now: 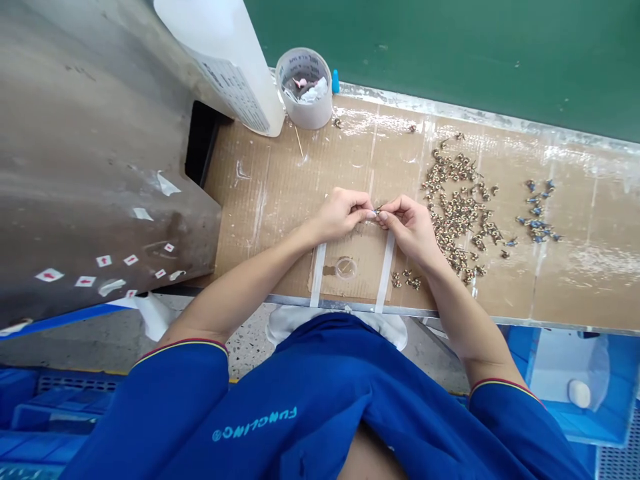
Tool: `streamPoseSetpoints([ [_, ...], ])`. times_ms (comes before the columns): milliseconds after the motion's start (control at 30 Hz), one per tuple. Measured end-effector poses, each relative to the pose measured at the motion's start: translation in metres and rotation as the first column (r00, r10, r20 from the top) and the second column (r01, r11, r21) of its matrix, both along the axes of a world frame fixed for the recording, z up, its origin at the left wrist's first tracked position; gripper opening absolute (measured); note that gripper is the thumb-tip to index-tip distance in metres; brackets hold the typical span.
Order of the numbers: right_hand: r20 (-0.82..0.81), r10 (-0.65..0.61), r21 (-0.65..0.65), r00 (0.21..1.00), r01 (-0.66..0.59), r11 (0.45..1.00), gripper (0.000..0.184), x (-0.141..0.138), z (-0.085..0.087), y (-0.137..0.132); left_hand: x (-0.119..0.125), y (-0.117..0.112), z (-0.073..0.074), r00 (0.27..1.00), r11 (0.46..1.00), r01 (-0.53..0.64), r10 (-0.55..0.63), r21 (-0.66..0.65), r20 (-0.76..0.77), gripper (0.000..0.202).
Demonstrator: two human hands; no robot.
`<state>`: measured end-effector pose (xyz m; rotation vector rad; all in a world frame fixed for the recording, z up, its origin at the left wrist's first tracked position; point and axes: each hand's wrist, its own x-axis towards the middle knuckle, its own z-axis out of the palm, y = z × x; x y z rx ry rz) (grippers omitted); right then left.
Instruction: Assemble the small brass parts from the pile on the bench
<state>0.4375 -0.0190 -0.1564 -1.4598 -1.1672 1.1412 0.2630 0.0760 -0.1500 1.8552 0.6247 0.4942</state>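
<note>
My left hand (341,215) and my right hand (413,228) meet over the cardboard-covered bench, thumbs and forefingers pinched together. Between the fingertips is a small metal piece (378,211), mostly covered, with a hint of blue on my left hand's side. Right of my right hand spreads a pile of small gold-coloured metal pieces (457,210). Farther right lies a smaller group of similar pieces with blue on them (537,223). Below my hands, a small clear round dish (346,268) sits on a cardboard patch between two white tape strips.
A white plastic bottle (235,73) and a tape-roll core (310,107) holding scraps stand at the back left, a thin stick (299,142) beside them. A metal panel (100,167) borders the left side. Beyond the bench is a green surface (450,60); blue bins (615,400) sit below right.
</note>
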Motion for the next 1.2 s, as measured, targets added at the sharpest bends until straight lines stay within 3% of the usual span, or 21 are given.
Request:
streamPoseSetpoints([
  [200, 0.065, 0.011, -0.001, 0.998, -0.011, 1.0, 0.044, -0.002, 0.0, -0.001, 0.003, -0.001, -0.005, 0.999, 0.998, 0.011, -0.01, 0.059, -0.031, 0.02],
  [367, 0.123, -0.041, 0.047, 0.992, 0.036, 0.998, 0.037, -0.007, 0.0, -0.003, 0.004, -0.002, -0.006, 1.0, 1.0, -0.012, 0.012, -0.01, -0.005, 0.019],
  [600, -0.025, -0.016, -0.002, 1.0, 0.016, 1.0, 0.044, -0.003, 0.003, -0.001, 0.0, 0.001, 0.003, 0.998, 0.997, 0.055, -0.053, -0.062, 0.021, 0.017],
  [767, -0.103, -0.017, -0.02, 0.994, 0.015, 1.0, 0.048, 0.002, 0.001, 0.001, -0.002, 0.001, 0.009, 1.0, 0.993, 0.031, -0.031, -0.115, 0.007, 0.017],
  [1000, -0.099, -0.005, -0.002, 0.995, 0.005, 1.0, 0.037, 0.002, -0.003, 0.001, 0.001, 0.001, 0.005, 0.999, 0.986, 0.033, -0.032, -0.166, 0.007, 0.019],
  [1200, -0.086, 0.003, -0.002, 0.996, -0.003, 1.0, 0.045, -0.001, -0.001, -0.001, 0.002, 0.0, 0.0, 1.0, 0.991, 0.021, -0.022, -0.129, -0.003, 0.019],
])
